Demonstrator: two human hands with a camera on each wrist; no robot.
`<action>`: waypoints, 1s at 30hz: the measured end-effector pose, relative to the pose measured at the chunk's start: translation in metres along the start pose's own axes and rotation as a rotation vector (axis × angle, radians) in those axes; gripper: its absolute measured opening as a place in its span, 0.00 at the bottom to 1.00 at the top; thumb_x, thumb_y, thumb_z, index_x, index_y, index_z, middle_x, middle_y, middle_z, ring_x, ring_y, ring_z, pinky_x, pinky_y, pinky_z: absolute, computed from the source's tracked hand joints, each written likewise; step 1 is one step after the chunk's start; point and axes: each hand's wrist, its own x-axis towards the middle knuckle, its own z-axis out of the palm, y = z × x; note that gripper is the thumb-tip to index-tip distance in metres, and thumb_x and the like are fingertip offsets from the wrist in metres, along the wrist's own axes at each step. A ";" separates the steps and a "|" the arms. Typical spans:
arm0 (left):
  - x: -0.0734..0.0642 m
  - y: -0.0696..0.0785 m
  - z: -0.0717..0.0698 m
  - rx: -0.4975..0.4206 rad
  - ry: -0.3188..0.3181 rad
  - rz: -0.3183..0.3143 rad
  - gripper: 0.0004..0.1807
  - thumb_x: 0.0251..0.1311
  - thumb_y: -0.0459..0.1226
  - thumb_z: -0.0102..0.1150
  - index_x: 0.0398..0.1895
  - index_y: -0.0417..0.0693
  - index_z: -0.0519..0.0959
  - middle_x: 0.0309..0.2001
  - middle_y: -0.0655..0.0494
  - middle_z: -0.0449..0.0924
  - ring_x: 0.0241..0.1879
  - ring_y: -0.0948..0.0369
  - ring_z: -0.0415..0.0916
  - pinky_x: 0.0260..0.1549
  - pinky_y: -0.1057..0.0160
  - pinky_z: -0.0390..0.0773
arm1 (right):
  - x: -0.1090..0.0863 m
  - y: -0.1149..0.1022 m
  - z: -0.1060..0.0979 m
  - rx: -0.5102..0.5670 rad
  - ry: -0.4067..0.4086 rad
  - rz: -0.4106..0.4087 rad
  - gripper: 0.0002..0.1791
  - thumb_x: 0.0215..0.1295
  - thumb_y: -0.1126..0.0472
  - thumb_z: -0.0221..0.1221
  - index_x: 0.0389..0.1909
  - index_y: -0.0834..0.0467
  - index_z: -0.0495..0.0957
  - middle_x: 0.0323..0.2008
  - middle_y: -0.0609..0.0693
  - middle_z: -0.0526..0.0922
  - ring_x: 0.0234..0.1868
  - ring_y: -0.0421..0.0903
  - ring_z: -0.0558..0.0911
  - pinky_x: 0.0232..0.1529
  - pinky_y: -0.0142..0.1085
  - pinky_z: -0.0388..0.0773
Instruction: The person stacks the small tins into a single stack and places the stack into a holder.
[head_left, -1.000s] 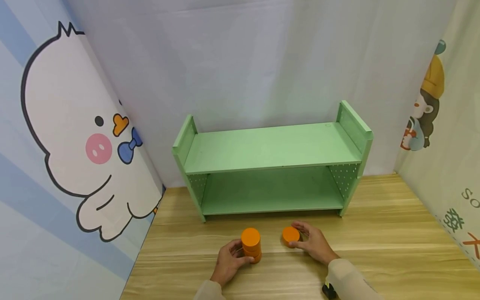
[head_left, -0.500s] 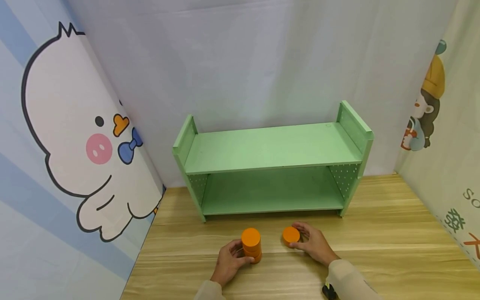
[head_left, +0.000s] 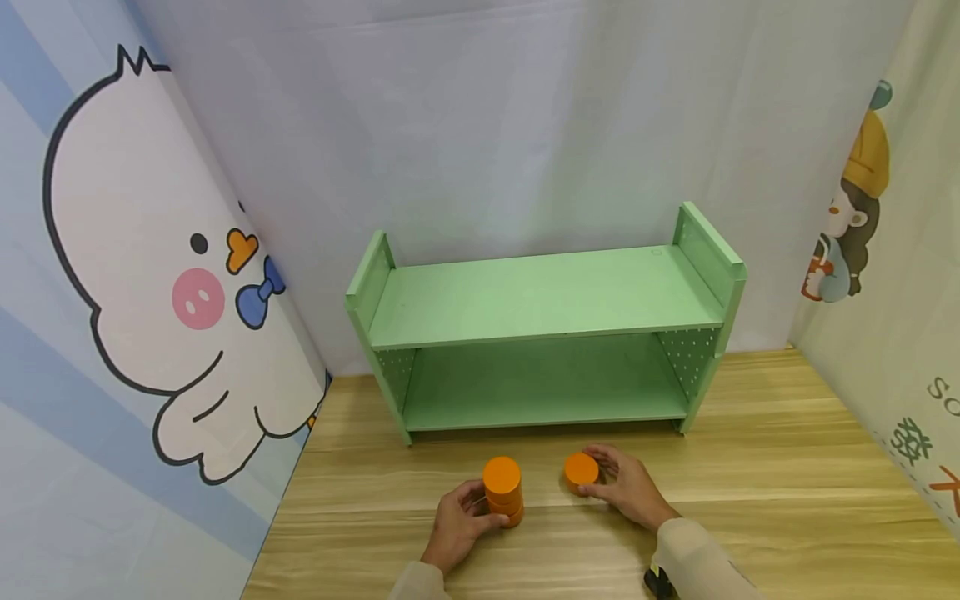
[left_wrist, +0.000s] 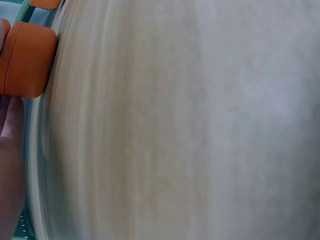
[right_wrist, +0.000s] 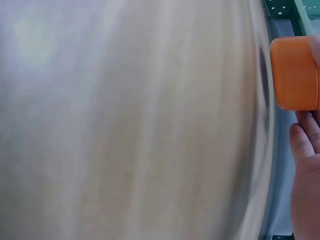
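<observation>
A stack of round orange pieces [head_left: 502, 479] stands upright on the table in the head view, with seams round its side. My left hand [head_left: 459, 525] grips its lower part from the left, thumb in front and fingers curled behind. To the right, and apart from the stack, sits one short orange cylinder [head_left: 581, 472]. My right hand [head_left: 628, 490] holds this one from the right between thumb and fingers. In the left wrist view the orange stack [left_wrist: 32, 60] shows only partly at the left edge. The right wrist view cuts off the orange cylinder [right_wrist: 295, 74] at its right edge.
Behind the hands stands a green two-tier shelf [head_left: 540, 296] with raised sides. Beside the right sleeve lies a small black object [head_left: 657, 582] with a yellow mark. Printed curtains [head_left: 112, 250] hang at the left, back and right of the wooden table [head_left: 787, 467].
</observation>
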 end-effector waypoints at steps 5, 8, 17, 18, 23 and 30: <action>-0.001 0.001 0.000 -0.005 0.002 0.000 0.30 0.46 0.26 0.77 0.56 0.30 0.77 0.57 0.37 0.78 0.56 0.44 0.78 0.54 0.59 0.81 | 0.002 -0.003 -0.001 -0.001 0.001 -0.037 0.36 0.52 0.65 0.76 0.61 0.70 0.73 0.57 0.64 0.79 0.60 0.61 0.78 0.63 0.52 0.73; -0.001 0.000 0.000 -0.001 0.005 -0.005 0.31 0.46 0.26 0.77 0.56 0.30 0.77 0.57 0.37 0.78 0.56 0.44 0.78 0.54 0.59 0.81 | 0.002 -0.006 -0.001 0.007 -0.003 -0.046 0.35 0.52 0.65 0.75 0.60 0.71 0.73 0.57 0.64 0.79 0.60 0.61 0.77 0.63 0.51 0.73; -0.001 0.000 0.001 0.011 -0.003 -0.002 0.30 0.47 0.27 0.77 0.56 0.30 0.77 0.57 0.38 0.78 0.56 0.45 0.78 0.54 0.60 0.81 | 0.004 -0.013 -0.001 0.010 -0.004 -0.051 0.34 0.52 0.64 0.75 0.60 0.69 0.74 0.57 0.63 0.80 0.60 0.61 0.78 0.63 0.52 0.73; -0.001 0.001 0.001 0.012 -0.005 0.002 0.30 0.47 0.28 0.77 0.56 0.30 0.77 0.57 0.38 0.78 0.56 0.45 0.78 0.54 0.60 0.81 | 0.004 -0.013 -0.001 0.011 -0.003 -0.051 0.34 0.52 0.64 0.75 0.60 0.68 0.74 0.57 0.63 0.80 0.60 0.61 0.78 0.63 0.52 0.73; -0.001 0.001 0.000 0.035 -0.006 0.021 0.30 0.48 0.30 0.77 0.55 0.30 0.77 0.56 0.37 0.79 0.55 0.45 0.79 0.53 0.59 0.82 | 0.004 -0.020 0.000 0.018 0.001 -0.046 0.36 0.51 0.63 0.76 0.61 0.67 0.74 0.57 0.60 0.80 0.61 0.60 0.77 0.64 0.51 0.73; -0.002 0.002 0.000 0.021 -0.008 0.004 0.30 0.47 0.29 0.77 0.56 0.31 0.77 0.57 0.38 0.78 0.55 0.45 0.79 0.53 0.58 0.82 | 0.004 -0.032 -0.001 0.030 -0.009 -0.083 0.35 0.54 0.63 0.75 0.61 0.68 0.73 0.59 0.62 0.79 0.62 0.64 0.75 0.63 0.54 0.72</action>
